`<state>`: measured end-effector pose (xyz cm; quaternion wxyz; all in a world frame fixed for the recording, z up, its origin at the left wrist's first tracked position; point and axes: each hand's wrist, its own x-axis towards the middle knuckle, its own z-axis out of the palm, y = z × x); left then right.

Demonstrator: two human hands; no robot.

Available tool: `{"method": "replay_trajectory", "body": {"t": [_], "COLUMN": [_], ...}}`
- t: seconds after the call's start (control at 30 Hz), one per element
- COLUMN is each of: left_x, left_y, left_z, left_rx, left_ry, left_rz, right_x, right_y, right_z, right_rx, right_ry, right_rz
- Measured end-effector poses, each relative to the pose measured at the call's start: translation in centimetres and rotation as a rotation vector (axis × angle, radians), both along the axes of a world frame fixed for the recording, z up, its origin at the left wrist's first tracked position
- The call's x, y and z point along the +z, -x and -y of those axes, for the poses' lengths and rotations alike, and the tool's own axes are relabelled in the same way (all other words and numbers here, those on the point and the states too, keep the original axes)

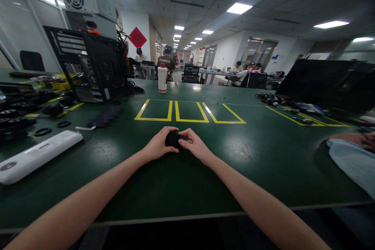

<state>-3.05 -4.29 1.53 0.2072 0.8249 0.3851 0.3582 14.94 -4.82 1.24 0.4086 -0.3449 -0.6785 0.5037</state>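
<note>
Between my two hands is a small, dark, boxy part (pixel 172 139), black with a hint of green along its upper edge; its exact kind cannot be made out. My left hand (pixel 159 143) holds it from the left, thumb below and fingers above. On its right side, the thumb and fingers of my right hand (pixel 193 144) pinch its edge. The part is held over the green tabletop (pixel 172 187), just in front of the yellow tape outlines (pixel 191 120). My fingers hide some of it.
To the left lie a long white device (pixel 41 154), black rings (pixel 43 131) and dark parts. Behind them stands an open computer case (pixel 96 62). A paper cup (pixel 162 80) stands at the back. On the right are a dark monitor (pixel 328 82), cables and another person's sleeve (pixel 350 160).
</note>
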Motion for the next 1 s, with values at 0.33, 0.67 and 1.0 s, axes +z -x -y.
{"method": "replay_trajectory", "body": {"t": [0.33, 0.67, 1.0], "left_x": [0.10, -0.05, 0.05], "left_y": [0.23, 0.28, 0.22], "left_z": [0.00, -0.05, -0.04], "left_rx": [-0.016, -0.014, -0.021], "left_ry": [0.008, 0.021, -0.014], "left_rz": [-0.007, -0.011, -0.005], "right_x": [0.82, 0.41, 0.42], "right_y": [-0.07, -0.10, 0.03], "right_z": [0.46, 0.30, 0.35], "right_rx": [0.034, -0.001, 0.027], "right_ry": [0.022, 0.014, -0.015], "right_rz": [-0.004, 0.006, -0.014]}}
